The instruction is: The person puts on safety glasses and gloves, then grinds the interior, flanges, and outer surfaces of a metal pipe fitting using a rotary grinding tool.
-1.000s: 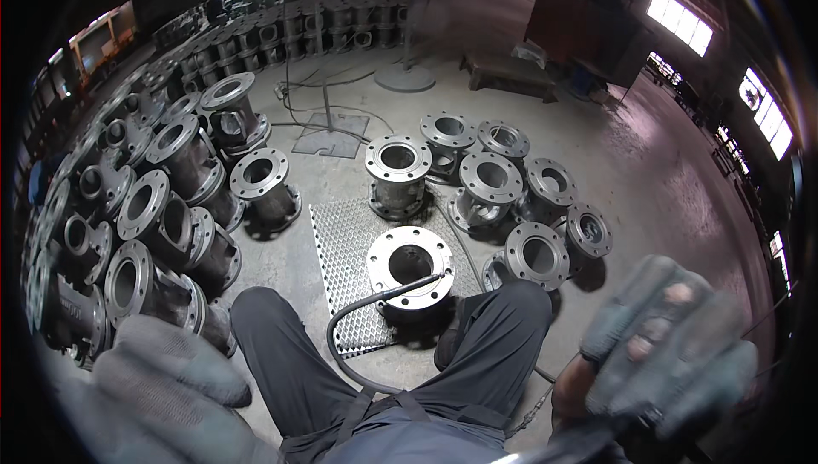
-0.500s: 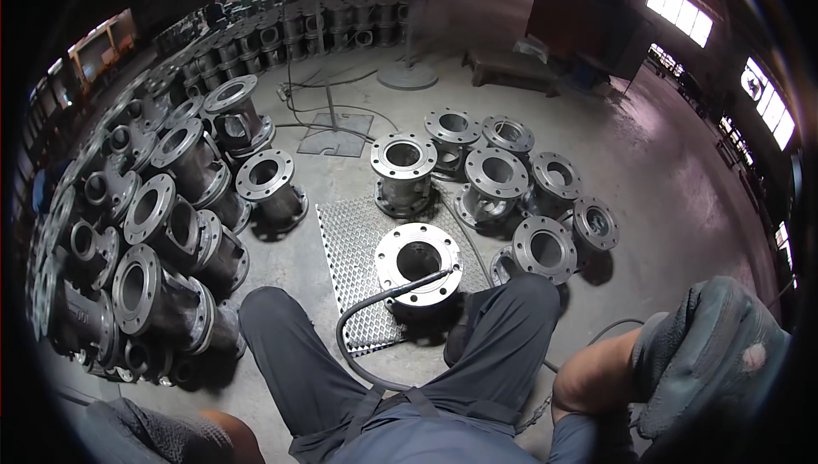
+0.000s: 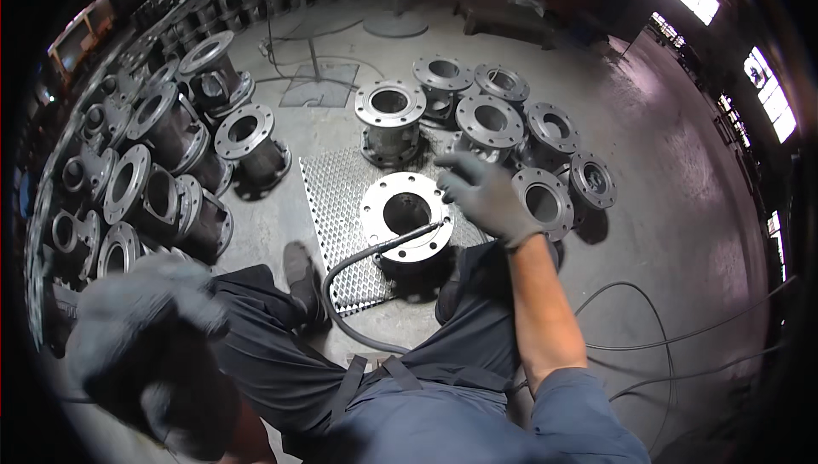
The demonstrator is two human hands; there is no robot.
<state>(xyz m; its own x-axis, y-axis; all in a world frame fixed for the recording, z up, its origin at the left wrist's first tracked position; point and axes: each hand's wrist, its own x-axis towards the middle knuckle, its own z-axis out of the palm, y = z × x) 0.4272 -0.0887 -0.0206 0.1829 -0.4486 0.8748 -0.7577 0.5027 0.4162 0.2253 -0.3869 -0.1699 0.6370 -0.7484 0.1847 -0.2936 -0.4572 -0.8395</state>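
Observation:
A flanged pipe fitting (image 3: 375,224) of bright metal stands upright between my legs, bolt holes ringing its top flange. Across that flange lies the slim end of a black hose-fed tool (image 3: 436,224), its hose (image 3: 331,281) curving down toward my lap. My right hand (image 3: 486,195), in a grey glove, hovers at the flange's right edge with fingers apart and nothing in them. Raised at the lower left, close to the camera, is my gloved left hand (image 3: 149,328); it is blurred, its fingers bent but apart from the thumb, and nothing shows in it.
Under the fitting lies a perforated metal plate (image 3: 328,187). Several more fittings (image 3: 490,121) stand grouped ahead and to the right. Rows of them (image 3: 128,183) crowd the left side. Loose cables (image 3: 656,345) run over the floor at right. A stand base (image 3: 319,85) sits farther off.
My right hand has swung in from the far right to beside the flange. My left hand has risen from the lower left edge. My view has tilted downward; the tool still lies on the flange.

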